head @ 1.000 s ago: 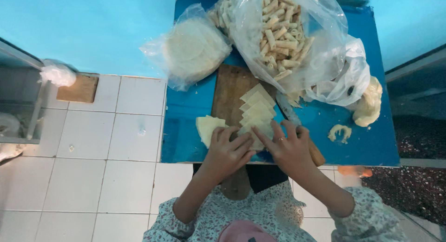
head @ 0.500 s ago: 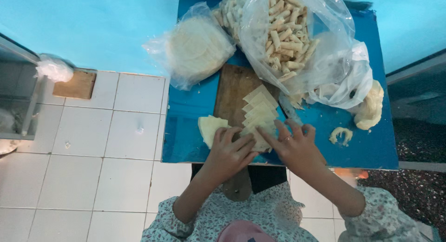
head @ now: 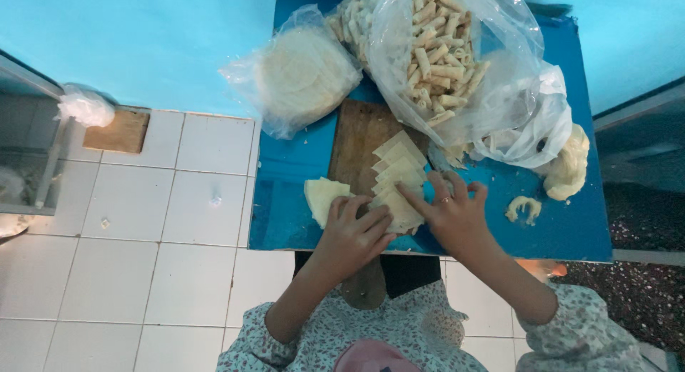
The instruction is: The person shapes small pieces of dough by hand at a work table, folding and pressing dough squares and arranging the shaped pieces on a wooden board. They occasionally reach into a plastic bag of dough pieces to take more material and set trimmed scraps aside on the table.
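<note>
While both hands work at the lower middle of the frame, a row of pale dough sheets (head: 397,176) lies fanned along a wooden board (head: 357,140) on a blue table (head: 285,200). The row's long axis runs diagonally, from the lower centre up toward the upper right, each square overlapping the next, its far end pointing at the bags. The left hand (head: 353,236) rests with fingers spread and loosely curled on the near end of the row, fingertips touching the lowest sheet; it clasps nothing. The right hand (head: 453,218), wearing a ring, lies flat and unclenched just beside it, its forefinger stretched left across the sheets and pressing on them. A loose folded sheet (head: 322,198) sits on the table just left of the board, near the left hand. At the upper centre, a clear bag of rolled pastry sticks (head: 435,58) spills over the board's far end, and a second bag holding a round wrapper stack (head: 303,76) lies to its left. A lump of dough (head: 569,168) and a small scrap (head: 523,208) rest on the table at right. White floor tiles (head: 143,236) fill the lower left.
</note>
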